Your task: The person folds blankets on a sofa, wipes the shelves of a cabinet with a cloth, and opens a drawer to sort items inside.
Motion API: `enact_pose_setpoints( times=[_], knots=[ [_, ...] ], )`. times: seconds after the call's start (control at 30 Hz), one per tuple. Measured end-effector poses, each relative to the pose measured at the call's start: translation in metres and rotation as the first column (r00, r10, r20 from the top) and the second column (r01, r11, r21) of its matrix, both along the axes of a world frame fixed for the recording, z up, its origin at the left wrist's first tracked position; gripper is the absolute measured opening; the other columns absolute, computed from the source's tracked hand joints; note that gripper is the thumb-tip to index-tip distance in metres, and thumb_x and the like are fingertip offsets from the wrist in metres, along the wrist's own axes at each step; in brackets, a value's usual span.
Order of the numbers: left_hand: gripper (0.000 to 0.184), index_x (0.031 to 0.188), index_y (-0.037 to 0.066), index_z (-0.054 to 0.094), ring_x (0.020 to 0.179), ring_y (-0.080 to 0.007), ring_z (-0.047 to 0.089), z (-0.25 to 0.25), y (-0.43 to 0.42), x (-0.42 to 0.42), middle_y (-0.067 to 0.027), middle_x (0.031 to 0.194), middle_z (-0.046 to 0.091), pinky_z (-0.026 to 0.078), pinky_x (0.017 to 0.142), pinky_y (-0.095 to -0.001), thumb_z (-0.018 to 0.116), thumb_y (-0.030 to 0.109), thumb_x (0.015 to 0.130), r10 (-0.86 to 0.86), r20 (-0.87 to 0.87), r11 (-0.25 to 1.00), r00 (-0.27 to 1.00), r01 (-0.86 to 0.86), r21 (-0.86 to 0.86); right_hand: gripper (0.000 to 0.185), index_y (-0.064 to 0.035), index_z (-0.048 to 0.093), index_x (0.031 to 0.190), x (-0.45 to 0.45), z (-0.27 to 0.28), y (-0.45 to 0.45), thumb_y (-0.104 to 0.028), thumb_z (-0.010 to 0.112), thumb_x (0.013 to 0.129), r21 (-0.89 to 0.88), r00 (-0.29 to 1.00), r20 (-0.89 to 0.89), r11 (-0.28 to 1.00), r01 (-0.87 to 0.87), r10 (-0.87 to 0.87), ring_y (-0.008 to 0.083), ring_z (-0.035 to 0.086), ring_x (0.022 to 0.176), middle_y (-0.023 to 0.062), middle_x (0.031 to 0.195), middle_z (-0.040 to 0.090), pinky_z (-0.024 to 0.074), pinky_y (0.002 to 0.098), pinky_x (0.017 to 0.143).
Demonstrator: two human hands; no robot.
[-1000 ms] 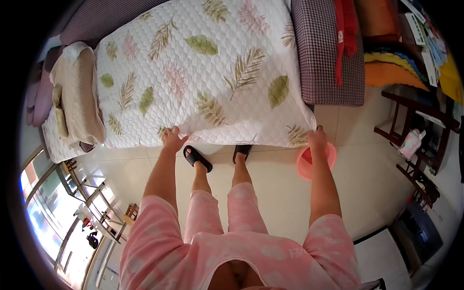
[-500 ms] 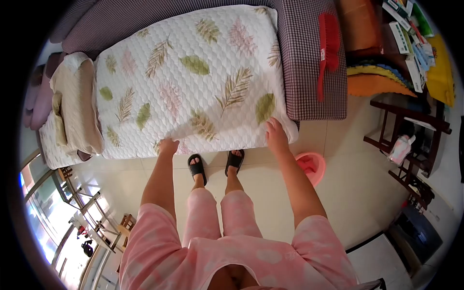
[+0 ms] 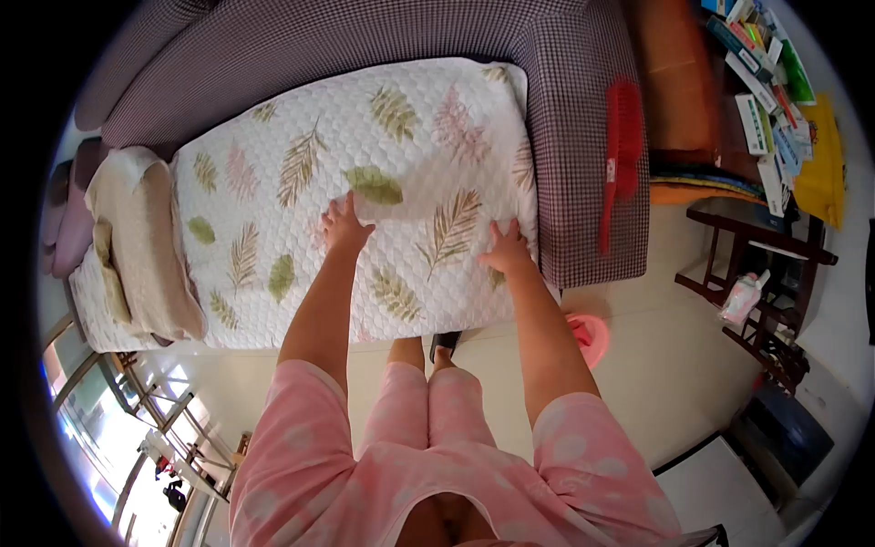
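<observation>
Quilted cover: the white, leaf-printed quilted cover (image 3: 401, 237) lies over the seat of the checked sofa (image 3: 365, 41), between the backrest, the armrest (image 3: 583, 164) and the beige folded cloth (image 3: 141, 242).
Left hand: the left hand (image 3: 344, 226) is palm-down at the cover's middle, below a green leaf print; fingers spread, nothing seen in its grasp.
Right hand: the right hand (image 3: 509, 248) is palm-down near the armrest end, partly hiding another green leaf; fingers parted, no fold visibly pinched. The undersides of both palms are hidden.
Forearms: both cross the cover's front edge and mask strips of its print.
Red brush: the red brush (image 3: 624, 141) lies on top of the armrest, its handle toward the wearer.
Floor: a pink basin (image 3: 592, 339) stands near the armrest's front corner, beside the right forearm; a black slipper (image 3: 445, 343) shows at the cover's front edge, which hides the rest.
Right-hand side: small boxes (image 3: 755, 123) are heaped beside a yellow bag (image 3: 820, 164), above a dark wooden rack (image 3: 766, 239).
Far left: purple cushions (image 3: 73, 232) lie beyond the cloth.
</observation>
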State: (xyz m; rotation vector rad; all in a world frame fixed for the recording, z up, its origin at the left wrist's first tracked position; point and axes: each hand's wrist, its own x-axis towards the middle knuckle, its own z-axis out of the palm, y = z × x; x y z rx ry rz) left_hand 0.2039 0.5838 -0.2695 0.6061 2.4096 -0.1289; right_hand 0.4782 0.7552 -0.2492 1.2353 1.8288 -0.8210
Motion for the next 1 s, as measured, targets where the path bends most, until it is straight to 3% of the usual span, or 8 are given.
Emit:
enact_pose_setpoints(
  times=[0.33,0.53,0.6,0.7,0.73,0.8,0.9,1.0],
  knots=[
    [0.112,0.142,0.028,0.001,0.126,-0.0505,0.021,0.013,0.063,-0.051,-0.0276,0.143,0.007,0.035,0.098,-0.0485,0.079,0.039,0.062,0.038,-0.022,0.959,0.999,-0.042,-0.281,0.103,-0.0206,-0.002,0.143,-0.022,-0.024,0.033,-0.055,0.061,0.07,-0.365,0.973,0.196,0.93,-0.046,0.125,0.043,-0.001,0.134,0.0253,0.142,-0.019,0.0169,0.0493,0.107],
    [0.113,0.142,0.029,-0.002,0.128,-0.0504,0.019,0.001,0.065,-0.059,-0.0273,0.144,0.004,0.031,0.101,-0.0474,0.078,0.039,0.063,0.023,0.036,0.951,0.999,-0.011,-0.31,0.049,-0.0057,0.055,0.116,-0.039,-0.053,0.084,-0.04,0.052,0.08,-0.287,0.95,0.084,0.921,-0.264,0.299,0.0343,0.048,0.113,0.027,0.12,0.048,0.0385,0.0417,0.094],
    [0.116,0.142,0.027,-0.005,0.127,-0.0501,0.019,-0.008,0.063,-0.061,-0.0279,0.144,0.001,0.033,0.099,-0.0489,0.079,0.038,0.062,0.026,0.042,0.945,0.999,-0.011,-0.328,0.032,-0.0009,0.063,0.082,-0.059,-0.041,0.105,-0.029,0.049,0.084,0.213,0.951,-0.304,0.977,0.013,0.054,0.0335,0.061,0.082,0.0209,0.085,0.063,0.047,0.0422,0.075],
    [0.116,0.142,0.026,-0.005,0.128,-0.05,0.019,-0.007,0.065,-0.062,-0.028,0.144,0.002,0.034,0.098,-0.0488,0.078,0.04,0.062,-0.007,0.036,0.939,0.999,0.019,-0.345,0.019,-0.0015,0.054,0.078,-0.121,-0.013,0.157,-0.018,0.051,0.085,0.347,0.703,-0.686,0.766,0.541,-0.186,0.0361,0.061,0.065,0.0181,0.077,0.062,0.0462,0.0436,0.055],
    [0.115,0.142,0.026,-0.004,0.127,-0.0501,0.019,-0.004,0.066,-0.062,-0.0286,0.143,0.002,0.034,0.098,-0.0483,0.078,0.039,0.063,0.002,0.042,0.94,0.999,0.013,-0.34,0.018,-0.0023,0.052,0.093,-0.137,0.0,0.174,-0.018,0.049,0.086,0.401,0.655,-0.748,0.715,0.573,-0.105,0.0359,0.061,0.066,0.0186,0.077,0.063,0.0477,0.0431,0.056],
    [0.112,0.142,0.025,-0.001,0.127,-0.0504,0.02,-0.001,0.069,-0.062,-0.0297,0.143,0.004,0.033,0.099,-0.0474,0.077,0.038,0.064,0.007,0.052,0.943,0.999,0.011,-0.332,0.028,-0.0021,0.045,0.109,-0.165,0.02,0.196,-0.019,0.049,0.087,0.638,0.861,-0.496,0.627,0.447,-0.109,0.0365,0.062,0.068,0.0189,0.081,0.064,0.0493,0.0427,0.059],
    [0.11,0.142,0.025,0.001,0.127,-0.0505,0.021,-0.007,0.068,-0.062,-0.0296,0.143,0.004,0.033,0.099,-0.0472,0.077,0.038,0.064,0.015,0.044,0.945,0.999,0.0,-0.326,0.039,-0.0012,0.038,0.12,-0.17,-0.028,0.217,-0.02,0.049,0.087,0.623,0.969,-0.219,0.748,0.229,-0.115,0.0356,0.063,0.068,0.0194,0.087,0.064,0.0505,0.0415,0.059],
    [0.114,0.142,0.025,-0.002,0.126,-0.05,0.022,-0.019,0.063,-0.06,-0.0278,0.143,0.003,0.035,0.097,-0.0486,0.078,0.039,0.062,-0.014,0.01,0.943,1.0,0.017,-0.331,0.032,0.001,0.045,0.115,-0.176,-0.017,0.213,-0.014,0.047,0.088,0.142,0.686,-0.429,0.706,0.694,-0.587,0.0318,0.063,0.077,0.0202,0.098,0.062,0.0508,0.0395,0.064]
  ],
)
